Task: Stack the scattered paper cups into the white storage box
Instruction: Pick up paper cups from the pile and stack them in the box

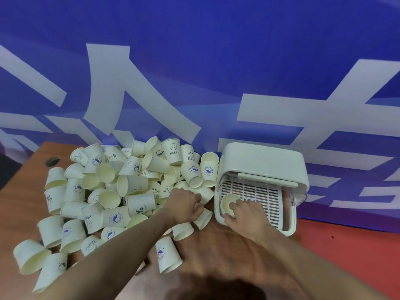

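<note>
Several white paper cups with blue prints lie in a loose heap on the brown table, left and centre. The white storage box stands at the right with its lid raised and a slotted tray inside. My right hand grips an upright cup at the box's front left corner, fingers curled over its rim. My left hand reaches into the heap's right edge, fingers curled round a cup lying there.
A blue wall banner with large white characters rises directly behind the table and box. A red surface lies to the right of the table. A dark round hole sits near the table's far left corner.
</note>
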The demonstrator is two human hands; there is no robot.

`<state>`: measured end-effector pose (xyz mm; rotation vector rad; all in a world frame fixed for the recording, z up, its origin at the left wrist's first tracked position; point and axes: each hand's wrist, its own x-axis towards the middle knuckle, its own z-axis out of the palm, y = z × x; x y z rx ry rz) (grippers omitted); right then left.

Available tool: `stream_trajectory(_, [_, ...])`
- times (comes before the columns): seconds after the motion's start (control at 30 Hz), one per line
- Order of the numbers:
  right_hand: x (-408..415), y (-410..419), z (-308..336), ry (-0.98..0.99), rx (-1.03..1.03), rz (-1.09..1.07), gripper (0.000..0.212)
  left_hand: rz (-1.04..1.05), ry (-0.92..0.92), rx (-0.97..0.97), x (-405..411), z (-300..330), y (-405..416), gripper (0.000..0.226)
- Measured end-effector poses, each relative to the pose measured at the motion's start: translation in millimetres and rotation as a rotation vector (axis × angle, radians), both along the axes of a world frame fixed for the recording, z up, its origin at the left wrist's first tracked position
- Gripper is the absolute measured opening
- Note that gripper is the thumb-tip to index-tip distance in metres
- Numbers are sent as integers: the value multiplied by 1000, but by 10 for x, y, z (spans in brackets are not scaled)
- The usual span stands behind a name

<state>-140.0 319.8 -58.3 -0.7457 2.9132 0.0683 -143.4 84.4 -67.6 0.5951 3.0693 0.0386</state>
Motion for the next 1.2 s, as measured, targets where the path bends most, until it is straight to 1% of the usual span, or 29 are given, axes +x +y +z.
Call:
stream_trajectory(0.07, [31, -33, 89, 49, -50, 60, 48, 11, 47, 72, 40, 77, -69, 48])
stream_trajectory(0.13, [56, -89, 186, 89, -138, 94, 49, 3, 111, 100, 97, 154, -162, 47])
stream_trajectory(0.2, [93, -171, 306, 24, -172, 122, 57, 27, 131, 79, 186, 207, -257, 56])
stream_trajectory(0.33, [114, -342, 486, -53, -185, 204, 68, 210, -4, -23, 409, 376, -422, 84])
stream_trajectory(0.47, [68, -603, 617, -51, -134, 263, 73, 406, -79, -58, 670, 509, -656, 101])
stream_trajectory(0.57, [31, -872, 670, -41, -104, 313, 74, 576, -169, -7, 845, 569, -890, 102])
stream_trajectory(0.7, [-57, -1256, 739, 11, -59, 365, 75, 680, -215, 6, 935, 592, -1231, 104])
stream_trajectory(0.83, [-217, -1621, 802, -2, -36, 376, 72, 709, -234, 48, 860, 572, -1496, 105])
stream_trajectory(1.07, [-606, -2154, 700, -15, 64, 347, 70, 659, -245, 93, 504, 289, -1832, 104])
stream_trajectory(1.13, [-709, -2250, 616, -31, 86, 331, 69, 627, -208, 100, 428, 196, -1903, 105])
stream_trajectory(1.2, [-812, -2343, 511, -53, 107, 313, 68, 586, -142, 124, 364, 88, -1980, 99])
